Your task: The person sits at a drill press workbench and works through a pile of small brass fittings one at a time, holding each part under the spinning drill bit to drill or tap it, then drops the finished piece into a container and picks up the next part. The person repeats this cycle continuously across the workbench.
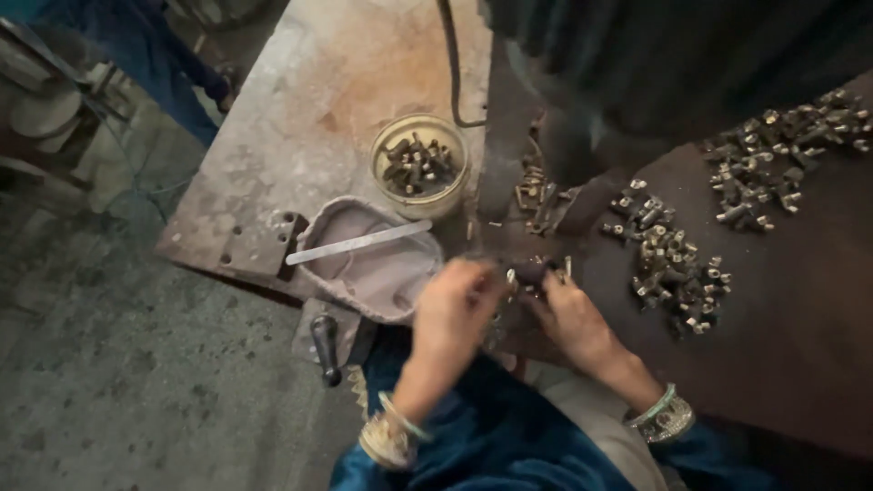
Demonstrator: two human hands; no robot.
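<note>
My left hand (455, 309) and my right hand (568, 314) meet at the near edge of a dark work surface (800, 309). Between their fingertips sits a small dark metal fitting (530, 273), blurred, and both hands seem to grip it. Both wrists wear bangles above blue sleeves. A heap of small metal fittings (668, 259) lies just right of my right hand. A second heap of fittings (782, 155) spreads at the far right.
A round glass bowl (420, 165) holds several fittings on a rusty metal plate (336, 100). A grey cloth bag (373, 264) with a flat metal strip (359, 242) lies left of my hands. A dark handle (326, 347) hangs below. A black cable (450, 64) runs up.
</note>
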